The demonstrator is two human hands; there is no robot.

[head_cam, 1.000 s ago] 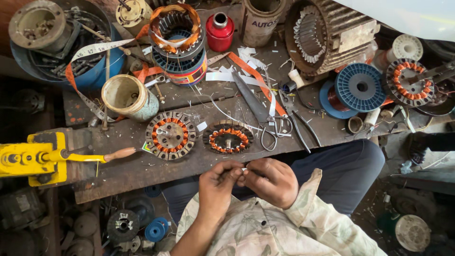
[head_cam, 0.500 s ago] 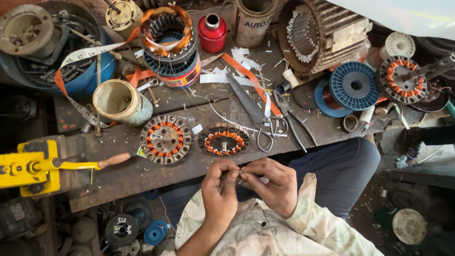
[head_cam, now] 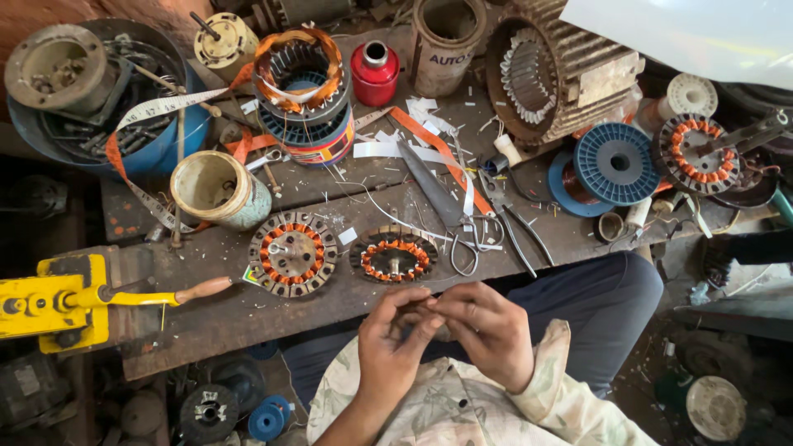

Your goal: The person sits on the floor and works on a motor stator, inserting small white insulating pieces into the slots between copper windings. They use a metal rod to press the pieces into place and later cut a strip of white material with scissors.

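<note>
My left hand [head_cam: 395,340] and my right hand [head_cam: 486,330] meet close to my chest, just below the edge of a dark wooden workbench [head_cam: 248,310]. Their fingertips pinch together around something small that stays hidden between them. On the bench just above the hands lie two round motor stators with orange copper windings: a larger one [head_cam: 292,253] to the left and a smaller one [head_cam: 393,255] nearer the hands. Scissors [head_cam: 450,216] lie right of the smaller stator.
A yellow hand-crank winder [head_cam: 51,301] with a wooden handle sits at the left edge. A worn tin can [head_cam: 216,189], a red canister [head_cam: 374,73], stacked stators [head_cam: 301,83], a blue wire spool [head_cam: 615,163], pliers [head_cam: 514,216] and a large rusty motor housing [head_cam: 553,74] crowd the bench.
My hands stay together at my chest, fingers shifting slightly around the hidden item. The view has drifted a little; nothing on the bench has moved.
</note>
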